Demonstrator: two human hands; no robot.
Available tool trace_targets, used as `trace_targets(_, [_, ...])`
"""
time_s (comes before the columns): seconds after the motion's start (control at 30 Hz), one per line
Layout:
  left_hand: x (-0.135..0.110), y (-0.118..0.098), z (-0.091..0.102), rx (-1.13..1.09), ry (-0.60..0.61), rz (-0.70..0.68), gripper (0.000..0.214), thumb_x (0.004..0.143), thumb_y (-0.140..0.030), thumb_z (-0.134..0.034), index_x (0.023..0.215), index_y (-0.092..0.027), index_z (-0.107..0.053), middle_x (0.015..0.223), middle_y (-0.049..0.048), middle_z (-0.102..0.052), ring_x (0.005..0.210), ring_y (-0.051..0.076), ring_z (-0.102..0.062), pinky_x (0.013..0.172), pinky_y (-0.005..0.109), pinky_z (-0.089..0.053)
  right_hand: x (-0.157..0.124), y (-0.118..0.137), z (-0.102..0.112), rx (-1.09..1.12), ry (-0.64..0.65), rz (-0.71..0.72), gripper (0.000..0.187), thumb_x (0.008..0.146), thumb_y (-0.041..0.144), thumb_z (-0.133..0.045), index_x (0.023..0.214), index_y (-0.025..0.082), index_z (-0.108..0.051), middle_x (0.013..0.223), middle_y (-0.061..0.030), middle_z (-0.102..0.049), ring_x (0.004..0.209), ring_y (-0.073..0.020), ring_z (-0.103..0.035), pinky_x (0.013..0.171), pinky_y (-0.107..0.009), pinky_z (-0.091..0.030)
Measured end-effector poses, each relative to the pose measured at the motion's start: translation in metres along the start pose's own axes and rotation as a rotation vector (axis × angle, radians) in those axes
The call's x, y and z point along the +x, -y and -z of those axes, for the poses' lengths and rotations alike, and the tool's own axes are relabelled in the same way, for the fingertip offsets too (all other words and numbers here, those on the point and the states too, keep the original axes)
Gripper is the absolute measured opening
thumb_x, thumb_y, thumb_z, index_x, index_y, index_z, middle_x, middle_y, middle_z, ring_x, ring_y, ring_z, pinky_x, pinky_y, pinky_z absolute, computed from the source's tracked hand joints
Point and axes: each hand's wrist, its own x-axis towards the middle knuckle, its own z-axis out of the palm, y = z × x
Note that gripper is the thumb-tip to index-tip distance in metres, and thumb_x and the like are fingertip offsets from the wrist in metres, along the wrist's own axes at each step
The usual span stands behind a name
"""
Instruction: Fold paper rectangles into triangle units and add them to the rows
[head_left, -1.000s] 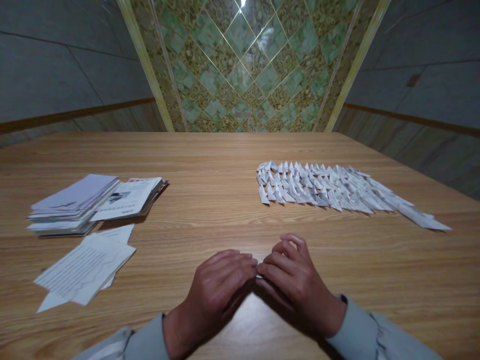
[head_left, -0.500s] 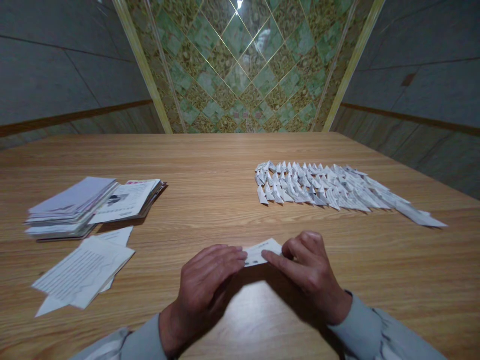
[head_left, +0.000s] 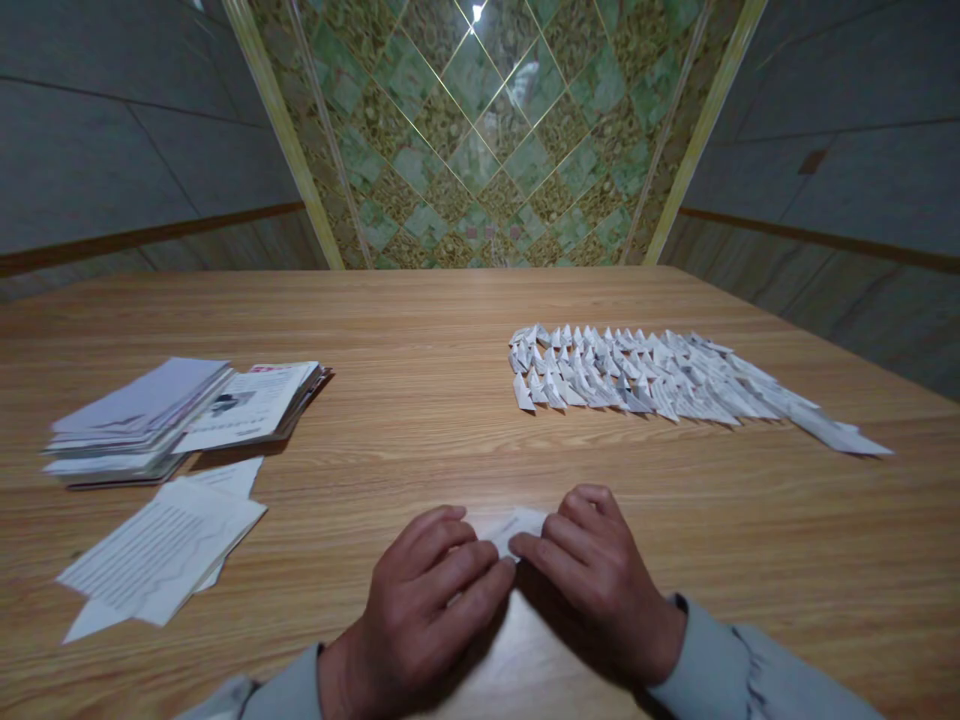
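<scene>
A small folded piece of paper (head_left: 519,523) with faint print lies between my two hands, low in the middle of the view. My left hand (head_left: 435,595) has its fingers bent around the paper's left end, the fingertips closed on it. From the other side, my right hand (head_left: 596,575) pinches the paper, its index finger pressed onto the near part and the remaining fingers curled. Much of the paper is covered by my fingers, so its full shape is hidden.
On the wooden table (head_left: 405,400), rows of small folded paper boats (head_left: 615,370) stand at the right. A stack of papers (head_left: 142,410) and printed sheets (head_left: 259,405) are at the left. Loose torn sheets (head_left: 161,550) lie nearer. A tiled wall (head_left: 487,150) rises behind.
My left fingers, flat and stretched over the paper before, are now bent around its end. Both hands and the paper have come slightly nearer, and less of the paper shows.
</scene>
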Motion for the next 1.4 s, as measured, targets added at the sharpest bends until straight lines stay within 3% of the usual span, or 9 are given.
trace_targets(0.1, [-0.001, -0.001, -0.004, -0.121, 0.085, 0.018, 0.023, 0.088, -0.011, -0.062, 0.111, -0.016, -0.064, 0.089, 0.0048, -0.074, 0.081, 0.019, -0.061, 0.083, 0.037, -0.051, -0.001, -0.006, -0.001, 0.018, -0.003, -0.029, 0.022, 0.100, 0.020, -0.048, 0.088, 0.018, -0.067, 0.065, -0.0018, -0.058, 0.069, -0.0178, -0.044, 0.073, -0.036, -0.030])
trace_targets(0.27, [-0.010, 0.013, -0.011, -0.198, 0.198, 0.262, 0.037, 0.087, -0.015, -0.061, 0.123, -0.016, -0.053, 0.117, 0.0129, -0.066, 0.105, 0.025, -0.060, 0.089, 0.040, -0.049, -0.004, -0.017, -0.001, 0.042, 0.007, -0.086, 0.018, 0.097, 0.018, -0.049, 0.085, 0.016, -0.062, 0.070, -0.0036, -0.062, 0.070, -0.0178, -0.044, 0.075, -0.035, -0.032])
trace_targets(0.6, [-0.015, 0.017, -0.014, -0.256, 0.413, 0.376, 0.021, 0.084, -0.007, -0.056, 0.099, -0.019, -0.064, 0.098, 0.0056, -0.070, 0.091, 0.024, -0.060, 0.081, 0.038, -0.046, -0.011, -0.026, -0.009, 0.037, 0.340, -0.090, 0.012, 0.092, 0.014, -0.058, 0.082, 0.018, -0.062, 0.077, -0.0024, -0.061, 0.078, -0.0191, -0.046, 0.078, -0.034, -0.031])
trace_targets(0.83, [-0.017, 0.019, -0.019, -0.218, 0.354, 0.561, 0.007, 0.093, -0.020, -0.057, 0.096, -0.020, -0.064, 0.086, 0.0035, -0.070, 0.080, 0.020, -0.063, 0.072, 0.033, -0.049, -0.006, -0.026, -0.004, 0.173, 0.380, -0.291, 0.018, 0.095, 0.024, -0.061, 0.079, 0.018, -0.063, 0.078, -0.0007, -0.059, 0.082, -0.0183, -0.048, 0.079, -0.034, -0.030])
trace_targets(0.97, [-0.019, 0.019, -0.024, -0.168, 0.311, 0.625, 0.021, 0.091, -0.018, -0.059, 0.112, -0.020, -0.058, 0.096, 0.0044, -0.071, 0.082, 0.021, -0.067, 0.074, 0.033, -0.053, -0.005, -0.026, -0.011, 0.204, 0.373, -0.417, 0.020, 0.095, 0.026, -0.063, 0.076, 0.018, -0.061, 0.076, 0.0004, -0.058, 0.081, -0.0177, -0.049, 0.078, -0.033, -0.029])
trace_targets(1.07, [-0.019, 0.019, -0.025, -0.170, 0.272, 0.612, 0.035, 0.091, -0.017, -0.058, 0.125, -0.022, -0.051, 0.103, 0.0046, -0.071, 0.087, 0.020, -0.068, 0.076, 0.031, -0.055, -0.006, -0.027, -0.018, 0.197, 0.370, -0.461, 0.021, 0.093, 0.028, -0.066, 0.075, 0.018, -0.061, 0.076, 0.0007, -0.060, 0.082, -0.0180, -0.050, 0.078, -0.033, -0.029])
trace_targets(1.17, [-0.019, 0.020, -0.025, -0.160, 0.231, 0.564, 0.043, 0.093, -0.016, -0.055, 0.135, -0.024, -0.047, 0.129, 0.0102, -0.062, 0.100, 0.019, -0.068, 0.081, 0.030, -0.056, -0.006, -0.027, -0.021, 0.158, 0.366, -0.484, 0.023, 0.093, 0.027, -0.066, 0.072, 0.018, -0.061, 0.075, 0.0008, -0.060, 0.080, -0.0180, -0.051, 0.078, -0.033, -0.029])
trace_targets(1.27, [-0.020, 0.021, -0.026, -0.122, 0.260, 0.503, 0.032, 0.097, -0.018, -0.051, 0.127, -0.026, -0.057, 0.147, 0.0126, -0.047, 0.102, 0.020, -0.068, 0.082, 0.030, -0.057, -0.004, -0.026, -0.023, 0.116, 0.363, -0.496, 0.022, 0.092, 0.028, -0.068, 0.073, 0.018, -0.061, 0.076, 0.0005, -0.061, 0.081, -0.0187, -0.052, 0.079, -0.034, -0.029])
trace_targets(1.4, [-0.023, 0.023, -0.030, -0.099, 0.257, 0.436, 0.022, 0.099, -0.019, -0.049, 0.111, -0.022, -0.066, 0.140, 0.0139, -0.055, 0.102, 0.022, -0.069, 0.081, 0.033, -0.058, -0.001, -0.024, -0.023, 0.082, 0.370, -0.517, 0.025, 0.092, 0.030, -0.067, 0.072, 0.018, -0.059, 0.075, -0.0002, -0.062, 0.080, -0.0193, -0.052, 0.079, -0.034, -0.030])
